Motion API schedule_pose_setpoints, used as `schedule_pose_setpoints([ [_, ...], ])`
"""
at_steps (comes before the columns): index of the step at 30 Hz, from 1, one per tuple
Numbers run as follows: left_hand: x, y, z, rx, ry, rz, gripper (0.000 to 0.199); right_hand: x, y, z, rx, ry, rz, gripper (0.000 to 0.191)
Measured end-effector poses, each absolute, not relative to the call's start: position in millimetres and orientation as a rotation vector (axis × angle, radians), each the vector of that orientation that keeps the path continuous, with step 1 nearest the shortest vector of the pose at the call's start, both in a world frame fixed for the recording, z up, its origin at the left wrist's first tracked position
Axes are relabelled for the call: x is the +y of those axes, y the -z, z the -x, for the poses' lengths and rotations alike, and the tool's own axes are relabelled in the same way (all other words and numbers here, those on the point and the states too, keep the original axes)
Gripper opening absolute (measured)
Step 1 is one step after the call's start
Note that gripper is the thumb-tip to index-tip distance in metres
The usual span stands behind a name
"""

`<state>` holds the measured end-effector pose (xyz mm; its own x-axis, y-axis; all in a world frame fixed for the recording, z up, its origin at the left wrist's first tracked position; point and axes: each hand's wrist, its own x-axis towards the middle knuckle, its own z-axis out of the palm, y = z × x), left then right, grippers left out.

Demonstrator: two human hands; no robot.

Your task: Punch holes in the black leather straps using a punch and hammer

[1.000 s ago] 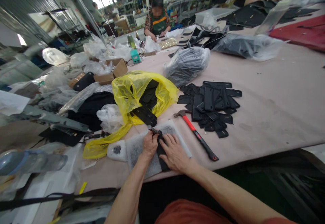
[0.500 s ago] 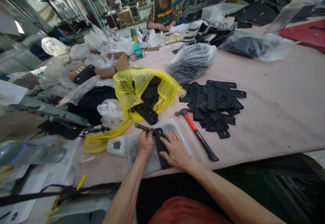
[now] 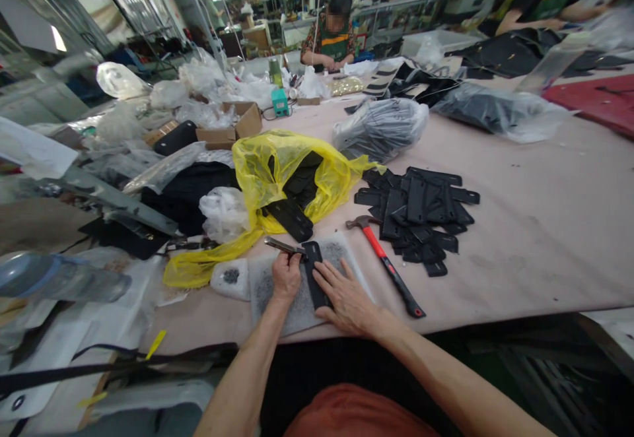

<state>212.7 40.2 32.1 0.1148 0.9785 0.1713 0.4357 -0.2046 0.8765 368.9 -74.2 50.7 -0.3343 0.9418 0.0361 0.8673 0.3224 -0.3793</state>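
Note:
A black strip-like piece (image 3: 314, 278) lies lengthwise on a speckled pad (image 3: 287, 302) near the table edge. My left hand (image 3: 286, 278) is closed on a metal tool (image 3: 282, 246), whose right end reaches the upper part of the strip. Flat on the strip's right side, my right hand (image 3: 347, 297) rests with fingers spread. A hammer (image 3: 389, 264) with a red and black handle lies right of the pad. Beyond it is a pile of similar black pieces (image 3: 421, 206). The small white block (image 3: 231, 278) with a dark patch sits left of the pad.
A yellow bag (image 3: 252, 160) holding black pieces stands behind the pad. Further back lie a grey bundle in plastic (image 3: 384, 127), a cardboard box (image 3: 247, 120) and clear bags. A bottle (image 3: 64, 278) is at left. A person (image 3: 333, 37) sits across the table.
The camera view has shifted, so the scene sits slightly lower and to the right. My right hand lies a little further right on the strip, showing more of it. My left hand keeps hold of the tool.

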Motion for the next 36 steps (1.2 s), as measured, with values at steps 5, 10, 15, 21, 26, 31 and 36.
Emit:
schedule_pose_setpoints([
  [5,39.7,-32.1,-212.9,1.337,-1.003,-1.755,0.023,-46.4,-48.1,-380.8,-2.364,-0.399,1.636,0.078],
  [10,37.4,-30.4,-212.3,1.302,-0.98,-1.769,0.019,-40.5,-49.2,-385.0,-2.278,-0.386,1.63,0.086],
  [15,21.4,-34.9,-209.0,1.185,-0.938,-1.762,0.021,-54.8,-48.6,-387.7,-2.134,-0.45,1.682,0.067],
  [21,5.8,-40.4,-208.7,1.176,-0.893,-1.758,0.021,-54.5,-47.0,-396.5,-2.092,-0.576,1.613,0.068],
  [26,-0.2,-39.5,-212.2,1.16,-0.853,-1.827,0.021,-52.3,-44.8,-394.1,-1.977,-0.539,1.647,0.066],
  [31,4.0,-38.8,-214.3,1.159,-0.837,-1.85,0.021,-48.6,-42.0,-388.3,-1.918,-0.496,1.664,0.062],
  [36,10.3,-38.2,-214.3,1.187,-0.828,-1.852,0.022,-44.2,-41.3,-386.6,-1.853,-0.45,1.755,0.061],
])
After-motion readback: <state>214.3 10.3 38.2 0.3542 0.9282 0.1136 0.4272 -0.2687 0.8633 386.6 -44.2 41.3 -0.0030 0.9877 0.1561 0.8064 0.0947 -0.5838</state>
